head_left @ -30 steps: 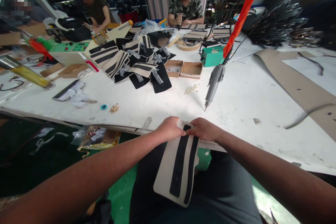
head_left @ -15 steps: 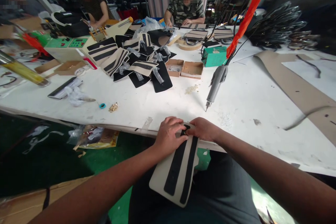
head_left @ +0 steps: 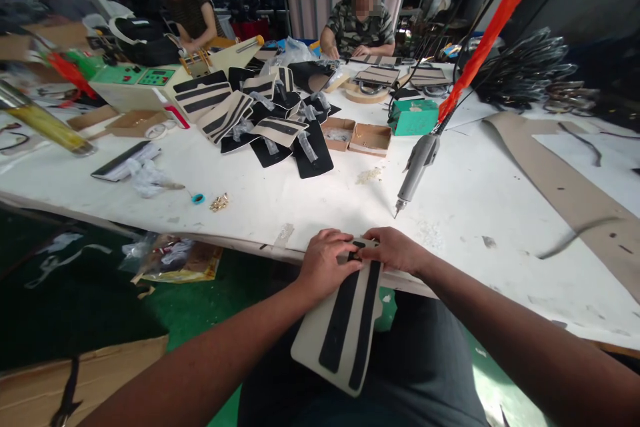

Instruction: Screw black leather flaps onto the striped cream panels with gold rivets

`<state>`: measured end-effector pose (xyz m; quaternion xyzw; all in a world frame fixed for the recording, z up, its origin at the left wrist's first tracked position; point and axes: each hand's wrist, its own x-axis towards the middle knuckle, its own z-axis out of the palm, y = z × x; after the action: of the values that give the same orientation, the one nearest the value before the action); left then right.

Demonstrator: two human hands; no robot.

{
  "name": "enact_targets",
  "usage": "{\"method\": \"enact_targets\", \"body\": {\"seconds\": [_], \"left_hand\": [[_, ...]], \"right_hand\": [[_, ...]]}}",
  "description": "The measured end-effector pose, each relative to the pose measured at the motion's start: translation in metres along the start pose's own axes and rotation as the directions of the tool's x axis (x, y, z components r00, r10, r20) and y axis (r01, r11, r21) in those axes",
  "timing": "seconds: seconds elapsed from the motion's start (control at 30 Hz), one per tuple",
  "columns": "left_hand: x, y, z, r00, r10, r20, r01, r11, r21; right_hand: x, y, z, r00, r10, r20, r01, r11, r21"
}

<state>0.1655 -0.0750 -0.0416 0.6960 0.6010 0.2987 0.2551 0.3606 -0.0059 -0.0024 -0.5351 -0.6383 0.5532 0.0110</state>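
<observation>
1. Head view: striped panel (head_left: pixel 347 327) sloping down between both hands, upper end at the near edge of the white table (head_left: pixel 320 208), lower end over the dark trousers (head_left: pixel 425 350).
2. Left hand (head_left: pixel 326 265) laid across the panel's upper left, fingers bent, thumb on its face; cannot tell whether gripping or only pressing.
3. Right hand (head_left: pixel 395 250) pinching the upper right corner, fingertips close to the left ones near the top of the wider black stripe.
4. Lower half and rounded bottom corners free of the fingers.
5. Beyond the hands, a stretch of tabletop for moving, running to a hanging electric screwdriver (head_left: pixel 418 165) ahead and gold-coloured pieces (head_left: pixel 219 203) off left.
6. Farther out, cardboard box (head_left: pixel 371 141), heap of striped pieces (head_left: pixel 280 130), seated person (head_left: pixel 361 25).
</observation>
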Motion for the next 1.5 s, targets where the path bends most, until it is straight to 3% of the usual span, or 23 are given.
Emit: {"method": "enact_targets", "body": {"seconds": [0.37, 0.47, 0.53, 0.57, 0.67, 0.7, 0.73, 0.77, 0.9, 0.97, 1.1, 1.27, 1.4, 1.5], "left_hand": [[-0.002, -0.001, 0.001, 1.0, 0.004, -0.019, -0.004, 1.0, -0.002], [-0.002, -0.004, 0.004, 0.999, 0.018, -0.029, -0.018, 1.0, -0.004], [-0.002, -0.006, 0.006, 0.999, 0.016, -0.032, -0.016, 1.0, -0.013], [-0.002, -0.006, 0.006, 0.999, 0.01, -0.035, -0.011, 1.0, -0.017], [-0.001, -0.006, 0.007, 0.999, -0.006, -0.041, 0.005, 1.0, -0.022], [0.0, -0.006, 0.007, 0.999, -0.01, -0.039, 0.009, 1.0, -0.021], [0.0, -0.005, 0.007, 0.999, -0.013, -0.035, 0.013, 1.0, -0.019], [0.001, -0.005, 0.006, 0.999, -0.018, -0.029, 0.017, 1.0, -0.019], [0.001, -0.005, 0.006, 0.999, -0.033, 0.001, 0.033, 0.999, -0.024], [0.0, -0.006, 0.006, 0.999, -0.034, 0.011, 0.034, 0.999, -0.029], [-0.001, -0.006, 0.008, 1.0, -0.01, 0.017, 0.011, 1.0, -0.025], [0.002, -0.002, 0.004, 0.999, 0.012, 0.039, -0.013, 1.0, 0.023], [0.004, 0.0, 0.002, 0.999, 0.013, 0.047, -0.015, 0.999, 0.046], [0.004, -0.001, 0.002, 0.999, 0.037, 0.036, -0.039, 0.998, 0.047]], "right_hand": [[-0.002, 0.006, -0.003, 0.999, -0.009, -0.048, 0.011, 0.999, 0.033], [-0.011, 0.017, -0.012, 0.973, -0.064, -0.22, 0.062, 0.998, -0.016], [-0.022, 0.025, -0.023, 0.889, -0.074, -0.453, 0.081, 0.997, -0.004], [-0.027, 0.029, -0.03, 0.809, -0.064, -0.584, 0.096, 0.995, 0.024], [-0.028, 0.037, -0.054, 0.491, -0.052, -0.87, 0.236, 0.969, 0.075], [-0.023, 0.038, -0.062, 0.422, -0.066, -0.904, 0.305, 0.95, 0.072], [-0.015, 0.037, -0.069, 0.393, -0.077, -0.916, 0.367, 0.927, 0.08], [-0.004, 0.036, -0.075, 0.401, -0.081, -0.912, 0.417, 0.903, 0.104], [0.047, 0.023, -0.086, 0.571, -0.043, -0.82, 0.516, 0.795, 0.318], [0.062, 0.013, -0.084, 0.616, -0.009, -0.787, 0.561, 0.707, 0.431], [0.046, -0.01, -0.063, 0.556, 0.014, -0.831, 0.685, 0.558, 0.469], [-0.007, -0.038, -0.012, 0.594, -0.297, -0.747, 0.782, 0.428, 0.452], [-0.015, -0.043, 0.026, 0.595, -0.396, -0.699, 0.785, 0.47, 0.402], [-0.005, -0.033, 0.04, 0.6, -0.414, -0.685, 0.772, 0.524, 0.36]]}}
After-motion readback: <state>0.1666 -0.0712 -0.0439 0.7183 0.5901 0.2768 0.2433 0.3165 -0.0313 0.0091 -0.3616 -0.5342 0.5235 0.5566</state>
